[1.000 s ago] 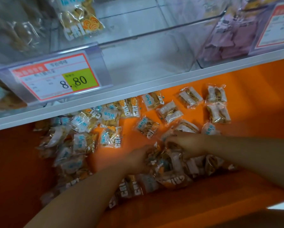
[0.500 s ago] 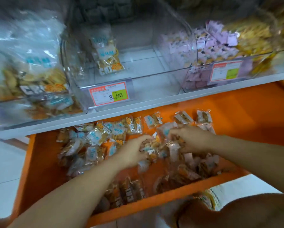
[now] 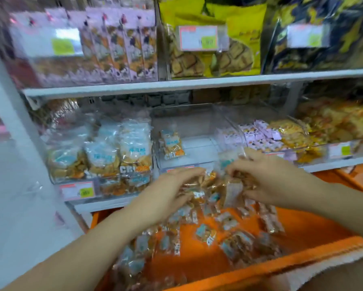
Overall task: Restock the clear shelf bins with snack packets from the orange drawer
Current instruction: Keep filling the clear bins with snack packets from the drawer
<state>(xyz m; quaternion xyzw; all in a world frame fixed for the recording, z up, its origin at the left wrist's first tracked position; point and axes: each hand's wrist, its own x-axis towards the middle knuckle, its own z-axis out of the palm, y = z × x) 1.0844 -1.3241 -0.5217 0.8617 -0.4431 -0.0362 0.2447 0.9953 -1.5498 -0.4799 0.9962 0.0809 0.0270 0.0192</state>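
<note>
Together, left hand point(image 3: 168, 193) and right hand point(image 3: 276, 179), both grips clasping snack packets point(image 3: 217, 189), above orange drawer point(image 3: 197, 256), before clear bin point(image 3: 199, 149)

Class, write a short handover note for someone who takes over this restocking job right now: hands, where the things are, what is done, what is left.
Hands: the left hand and right hand together grip one bunch of snack packets above the orange drawer, just in front of the middle clear bin.
Done: the bin to its left looks full; the middle bin holds only a single packet.
Left: drop this bunch into the middle bin, then gather the loose packets lying in the drawer, and probably repeat until it is filled.
</note>
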